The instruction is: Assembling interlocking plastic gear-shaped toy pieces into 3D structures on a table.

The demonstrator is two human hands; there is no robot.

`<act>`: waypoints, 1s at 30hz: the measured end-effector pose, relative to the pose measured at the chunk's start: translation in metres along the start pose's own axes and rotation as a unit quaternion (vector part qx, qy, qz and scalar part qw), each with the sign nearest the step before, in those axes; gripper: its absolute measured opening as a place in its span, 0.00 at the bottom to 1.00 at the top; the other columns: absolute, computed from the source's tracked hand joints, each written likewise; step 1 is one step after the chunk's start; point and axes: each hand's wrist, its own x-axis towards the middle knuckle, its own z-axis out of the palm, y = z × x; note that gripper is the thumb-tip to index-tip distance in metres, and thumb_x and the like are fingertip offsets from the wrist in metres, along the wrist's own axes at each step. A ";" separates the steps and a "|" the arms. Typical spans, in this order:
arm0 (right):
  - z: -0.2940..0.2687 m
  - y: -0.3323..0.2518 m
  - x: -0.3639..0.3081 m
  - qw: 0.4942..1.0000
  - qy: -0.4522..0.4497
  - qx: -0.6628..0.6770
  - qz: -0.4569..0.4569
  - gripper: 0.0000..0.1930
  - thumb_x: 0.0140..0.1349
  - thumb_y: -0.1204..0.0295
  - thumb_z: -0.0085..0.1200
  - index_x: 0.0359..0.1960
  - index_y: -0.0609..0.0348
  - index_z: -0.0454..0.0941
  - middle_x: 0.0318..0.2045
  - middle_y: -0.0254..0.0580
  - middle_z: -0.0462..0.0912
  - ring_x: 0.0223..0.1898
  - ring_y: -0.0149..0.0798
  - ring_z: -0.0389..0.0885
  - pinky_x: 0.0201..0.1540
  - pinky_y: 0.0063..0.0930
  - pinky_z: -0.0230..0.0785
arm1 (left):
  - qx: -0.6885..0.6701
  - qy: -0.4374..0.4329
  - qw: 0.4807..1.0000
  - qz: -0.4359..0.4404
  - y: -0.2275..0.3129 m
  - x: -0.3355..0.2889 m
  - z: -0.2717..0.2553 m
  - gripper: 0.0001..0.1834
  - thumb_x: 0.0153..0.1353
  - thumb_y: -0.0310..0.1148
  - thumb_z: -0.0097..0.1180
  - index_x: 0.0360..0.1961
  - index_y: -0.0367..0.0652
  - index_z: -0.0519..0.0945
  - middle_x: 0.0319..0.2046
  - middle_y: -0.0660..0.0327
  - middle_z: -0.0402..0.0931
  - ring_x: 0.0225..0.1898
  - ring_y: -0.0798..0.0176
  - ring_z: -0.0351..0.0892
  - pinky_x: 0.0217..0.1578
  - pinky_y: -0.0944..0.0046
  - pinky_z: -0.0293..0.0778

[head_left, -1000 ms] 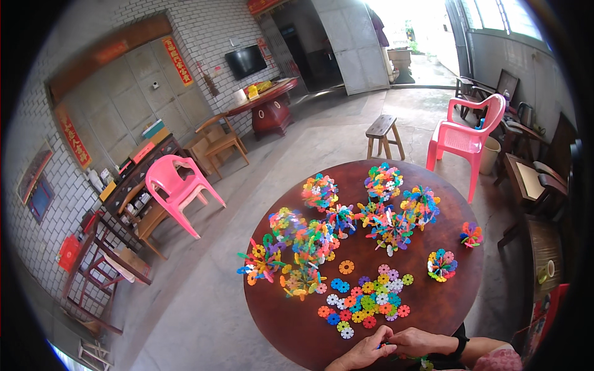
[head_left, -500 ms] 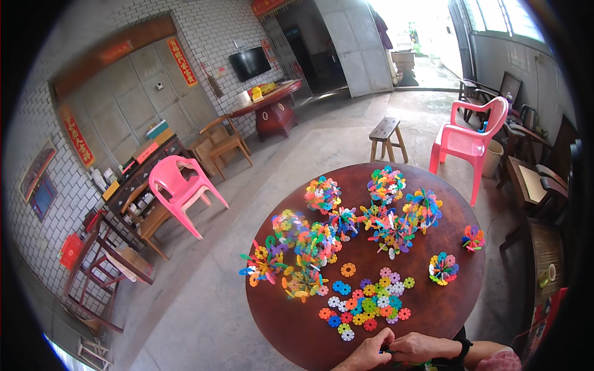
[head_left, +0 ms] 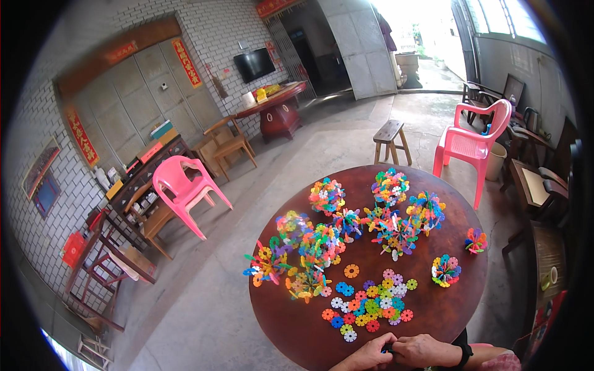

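Observation:
My left hand [head_left: 369,354] and my right hand [head_left: 423,351] meet at the near edge of the round brown table [head_left: 278,321]. Their fingers are pinched together around something small and dark, mostly hidden by the fingertips. Just beyond them lies a loose spread of flower-shaped plastic discs [head_left: 372,307] in many colours. A single orange disc [head_left: 351,271] sits apart, farther off. Behind stand several built clusters of the same discs, among them a round ball [head_left: 327,196] and a spiky cluster [head_left: 266,261] at the left. A smaller ball [head_left: 446,271] rests to the right.
A small pink-and-red cluster [head_left: 476,241] lies near the table's right edge. Beyond the table stand a wooden stool [head_left: 389,132] and a pink plastic armchair [head_left: 473,145]. Another pink armchair [head_left: 184,188] is at the left, by a wooden chair [head_left: 232,148]. Dark wooden furniture lines the right wall.
The whole view has shifted slightly, with the room and table sitting a little further right and lower. My hands stay together at the table edge, fingers still pinched.

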 end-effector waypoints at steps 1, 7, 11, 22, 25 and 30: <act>0.002 0.001 0.000 1.000 -0.002 0.001 -0.001 0.12 0.60 0.63 0.53 0.30 0.59 0.72 0.26 0.42 0.77 0.28 0.47 0.80 0.25 0.38 0.74 | -0.002 0.001 1.000 0.000 0.004 -0.002 0.000 0.15 0.49 0.25 0.51 0.41 0.39 0.71 0.25 0.62 0.75 0.22 0.70 0.74 0.21 0.69 0.69; 0.019 -0.006 -0.007 0.994 0.099 -0.017 -0.031 0.04 0.55 0.73 0.52 0.31 0.58 0.72 0.24 0.37 0.74 0.22 0.38 0.76 0.22 0.29 0.72 | 0.024 -0.003 0.996 0.080 -0.023 0.014 -0.004 0.14 0.47 0.24 0.50 0.38 0.39 0.73 0.24 0.64 0.72 0.24 0.70 0.71 0.25 0.69 0.68; -0.001 -0.023 -0.004 0.998 0.019 -0.062 -0.007 0.05 0.53 0.71 0.51 0.26 0.58 0.73 0.22 0.39 0.74 0.25 0.41 0.78 0.24 0.32 0.72 | 0.031 0.014 0.996 0.083 -0.020 0.008 -0.004 0.13 0.46 0.23 0.48 0.37 0.39 0.73 0.25 0.67 0.72 0.24 0.70 0.70 0.26 0.70 0.67; -0.036 -0.052 -0.011 0.999 0.041 -0.026 0.012 0.03 0.56 0.72 0.49 0.29 0.57 0.72 0.24 0.42 0.74 0.25 0.44 0.78 0.23 0.35 0.70 | -0.156 -0.064 0.986 -0.002 -0.014 0.007 -0.012 0.12 0.52 0.25 0.52 0.40 0.43 0.73 0.25 0.68 0.73 0.24 0.71 0.71 0.26 0.71 0.68; -0.029 -0.042 -0.007 0.997 0.053 -0.061 0.007 0.04 0.56 0.70 0.50 0.29 0.57 0.72 0.29 0.41 0.76 0.24 0.43 0.78 0.24 0.33 0.71 | -0.196 -0.170 0.966 -0.017 -0.021 0.015 -0.024 0.14 0.60 0.33 0.53 0.45 0.41 0.68 0.32 0.61 0.73 0.34 0.69 0.74 0.37 0.66 0.71; -0.021 0.012 0.006 0.917 -0.061 0.343 0.194 0.20 0.68 0.55 0.48 0.44 0.63 0.75 0.32 0.50 0.81 0.36 0.42 0.82 0.37 0.36 0.72 | 0.093 0.080 0.976 0.178 -0.018 0.017 -0.014 0.15 0.55 0.25 0.52 0.44 0.44 0.68 0.29 0.66 0.70 0.31 0.73 0.69 0.34 0.70 0.67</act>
